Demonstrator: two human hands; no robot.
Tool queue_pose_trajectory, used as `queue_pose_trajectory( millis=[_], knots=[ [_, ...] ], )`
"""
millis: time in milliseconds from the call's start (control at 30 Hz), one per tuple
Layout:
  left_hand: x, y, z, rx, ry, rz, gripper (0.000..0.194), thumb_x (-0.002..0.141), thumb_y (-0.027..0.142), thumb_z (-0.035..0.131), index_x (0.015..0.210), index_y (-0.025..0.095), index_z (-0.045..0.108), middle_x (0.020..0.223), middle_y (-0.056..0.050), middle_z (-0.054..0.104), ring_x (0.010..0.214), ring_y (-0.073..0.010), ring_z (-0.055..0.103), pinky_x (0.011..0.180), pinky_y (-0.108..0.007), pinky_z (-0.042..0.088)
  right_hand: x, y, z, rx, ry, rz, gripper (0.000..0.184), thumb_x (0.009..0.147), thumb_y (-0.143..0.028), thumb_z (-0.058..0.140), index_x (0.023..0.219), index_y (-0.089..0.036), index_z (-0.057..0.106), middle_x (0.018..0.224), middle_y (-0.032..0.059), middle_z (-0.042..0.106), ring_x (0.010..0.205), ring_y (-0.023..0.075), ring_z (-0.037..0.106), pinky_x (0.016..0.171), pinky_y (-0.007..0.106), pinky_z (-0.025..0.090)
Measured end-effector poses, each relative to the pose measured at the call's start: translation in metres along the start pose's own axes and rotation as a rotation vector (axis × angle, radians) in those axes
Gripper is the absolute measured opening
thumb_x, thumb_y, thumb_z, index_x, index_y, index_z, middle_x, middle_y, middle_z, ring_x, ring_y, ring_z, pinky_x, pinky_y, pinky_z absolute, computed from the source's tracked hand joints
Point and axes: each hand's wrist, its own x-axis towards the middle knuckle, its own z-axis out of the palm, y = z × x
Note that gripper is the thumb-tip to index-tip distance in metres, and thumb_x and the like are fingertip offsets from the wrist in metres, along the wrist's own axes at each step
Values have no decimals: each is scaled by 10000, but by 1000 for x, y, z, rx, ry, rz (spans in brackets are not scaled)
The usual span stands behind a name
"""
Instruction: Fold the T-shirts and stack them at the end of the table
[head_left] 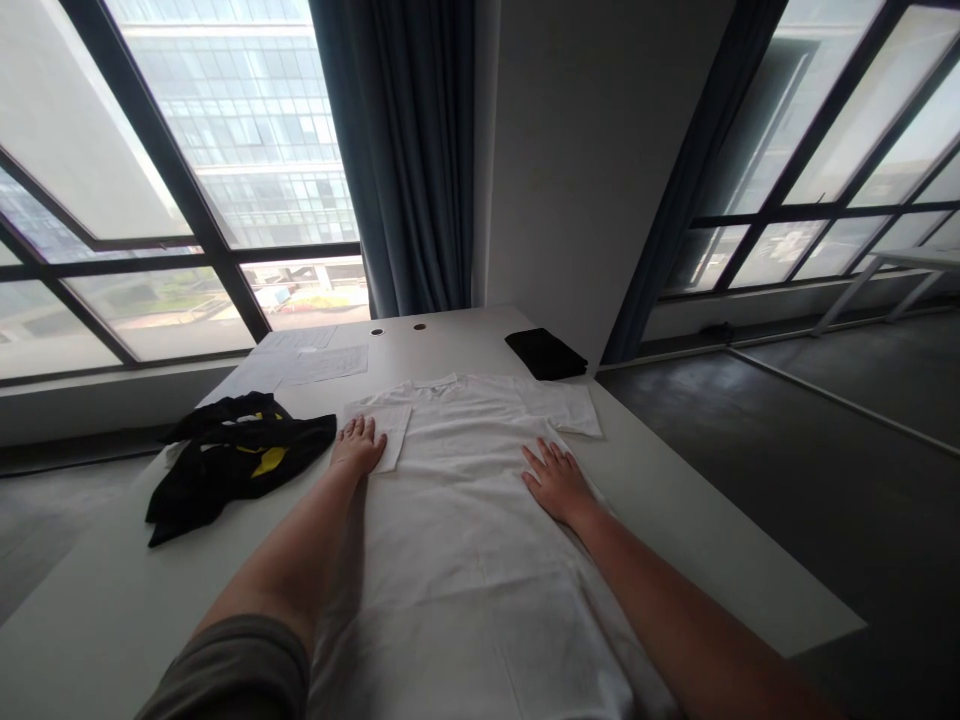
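Observation:
A white T-shirt (pixel 457 510) lies spread on the white table, its collar at the far end and its hem toward me. My left hand (pixel 360 446) rests flat on the shirt's left sleeve area, fingers stretched out. On the right side of the shirt body, just below the other sleeve, my right hand (pixel 556 480) lies with its fingers spread. Neither hand grips the cloth. Slight wrinkles cross the shirt between the two hands. The lower part of the shirt runs out of view at the bottom edge.
Left of the shirt, a crumpled black garment (pixel 232 455) with yellow patches lies on the table (pixel 720 560). A folded black cloth (pixel 546 354) sits at the far right corner. Paper sheets (pixel 326 365) lie at the far left. Behind stand a dark curtain (pixel 412 150) and windows.

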Motion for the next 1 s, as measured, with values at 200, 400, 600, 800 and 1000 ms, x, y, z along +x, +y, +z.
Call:
queue_pose_trajectory(
  millis=[200,400,600,800,1000],
  knots=[
    [-12,3,-14,-33,108,64,557,1034,457,329,1383,146,633,1476,-181,602,1397,-302,521,1188,-449,334,4,0,3,2,11,1,628,1060,-518,377,1650,-314,304,1740,101,192,1589,329,194,1263,501,142],
    [-81,5,-14,-46,213,163,518,1068,405,278,1245,191,715,1355,-136,696,1287,-257,619,1211,-429,315,3,2,9,13,6,6,637,1055,-534,360,1648,-307,311,1741,99,191,1591,321,189,1262,496,138],
    [-146,-21,4,10,43,149,628,1049,507,353,1605,221,411,1709,-99,295,1584,-276,256,1269,-443,218,-1,-3,13,-18,8,7,645,1059,-550,340,1657,-314,280,1746,98,167,1593,331,177,1263,498,123],
    [-151,-26,-12,-2,-60,74,651,1050,505,339,1645,243,319,1736,-80,191,1608,-272,170,1279,-499,173,2,-24,10,-16,-41,39,657,1063,-579,308,1664,-319,251,1751,97,149,1595,322,164,1254,512,127],
    [-156,-25,-26,19,-57,50,623,1054,479,339,1633,249,350,1731,-84,224,1604,-264,188,1279,-488,190,0,-28,-4,16,-77,39,644,1064,-567,317,1660,-331,257,1755,85,129,1604,301,125,1261,495,101]
  ],
)
